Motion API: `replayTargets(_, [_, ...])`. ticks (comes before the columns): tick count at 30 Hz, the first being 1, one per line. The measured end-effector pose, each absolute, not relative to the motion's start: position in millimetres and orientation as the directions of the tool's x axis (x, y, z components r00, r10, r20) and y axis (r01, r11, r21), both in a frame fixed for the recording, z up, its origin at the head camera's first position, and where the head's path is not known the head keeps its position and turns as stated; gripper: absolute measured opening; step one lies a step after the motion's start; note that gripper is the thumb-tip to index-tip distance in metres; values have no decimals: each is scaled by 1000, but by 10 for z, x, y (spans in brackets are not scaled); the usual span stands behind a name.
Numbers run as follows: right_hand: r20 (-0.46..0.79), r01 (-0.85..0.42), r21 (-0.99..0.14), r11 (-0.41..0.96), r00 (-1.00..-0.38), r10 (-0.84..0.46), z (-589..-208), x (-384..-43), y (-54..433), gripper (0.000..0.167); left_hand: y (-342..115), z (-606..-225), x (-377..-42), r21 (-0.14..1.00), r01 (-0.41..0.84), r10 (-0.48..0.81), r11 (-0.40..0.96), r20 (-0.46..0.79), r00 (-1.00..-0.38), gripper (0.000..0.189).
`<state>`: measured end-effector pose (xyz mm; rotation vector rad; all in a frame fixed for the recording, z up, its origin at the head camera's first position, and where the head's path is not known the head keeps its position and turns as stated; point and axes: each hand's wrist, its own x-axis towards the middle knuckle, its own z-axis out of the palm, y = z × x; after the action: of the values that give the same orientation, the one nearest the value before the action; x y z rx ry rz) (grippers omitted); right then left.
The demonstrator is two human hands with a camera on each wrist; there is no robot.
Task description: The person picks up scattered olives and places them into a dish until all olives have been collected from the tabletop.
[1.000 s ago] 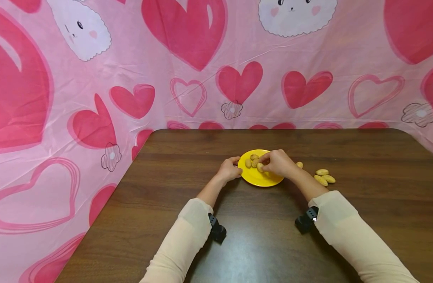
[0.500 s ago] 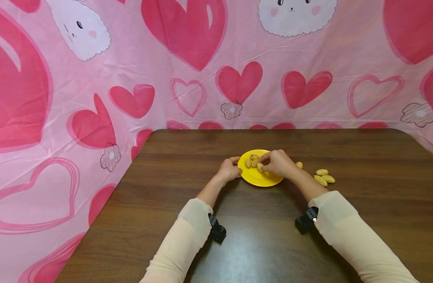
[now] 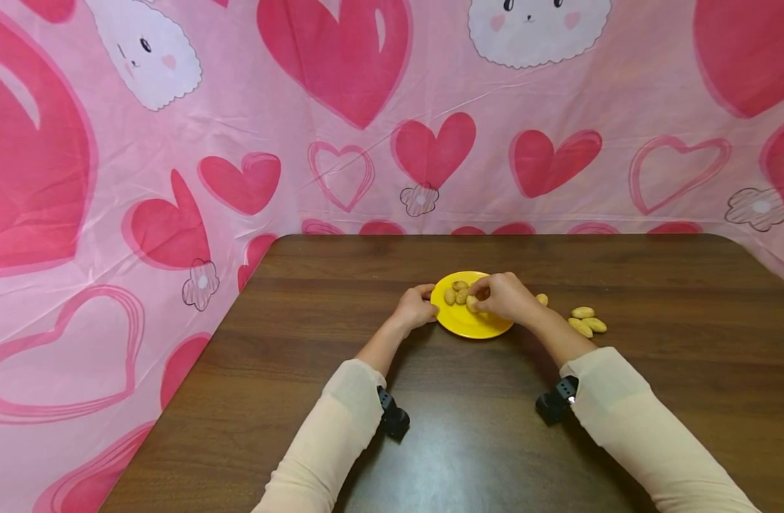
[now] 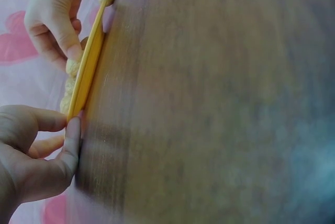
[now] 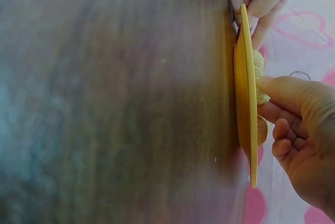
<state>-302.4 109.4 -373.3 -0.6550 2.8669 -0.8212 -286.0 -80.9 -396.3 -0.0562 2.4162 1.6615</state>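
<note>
A round yellow plate (image 3: pixel 468 329) lies on the brown table. At its left rim, my left hand (image 3: pixel 415 308) pinches the edge; the left wrist view shows the thumb and fingers on either side of the plate (image 4: pixel 89 72). Over the plate's right part is my right hand (image 3: pixel 508 296), whose thumb and fingertips pinch a small tan, rough-skinned oval piece (image 5: pixel 261 97) low against the surface. Other such pieces (image 3: pixel 449 296) sit close together on the plate's far left part, beside the pinched one.
Right of the plate, three yellowish oval pieces (image 3: pixel 582 326) lie grouped on the table (image 3: pixel 302 342). Another piece (image 3: pixel 542 299) shows just behind the right wrist. A pink cloth with hearts (image 3: pixel 347 171) hangs behind the table and along its left side.
</note>
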Motion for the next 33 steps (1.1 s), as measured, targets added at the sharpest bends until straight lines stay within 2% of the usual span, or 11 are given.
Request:
replayTargets(13, [26,-347,-556,755,-915,-402,-3693,-3036,1147,28,-802,-3951,-2861,911,-153,84,382,-199,-976,54])
replayTargets(33, [122,-413,-523,746,-902,-414,-3657,-3014,1305,24,-806,-3950,-2851,912,-149,81,382,-194,-978,53])
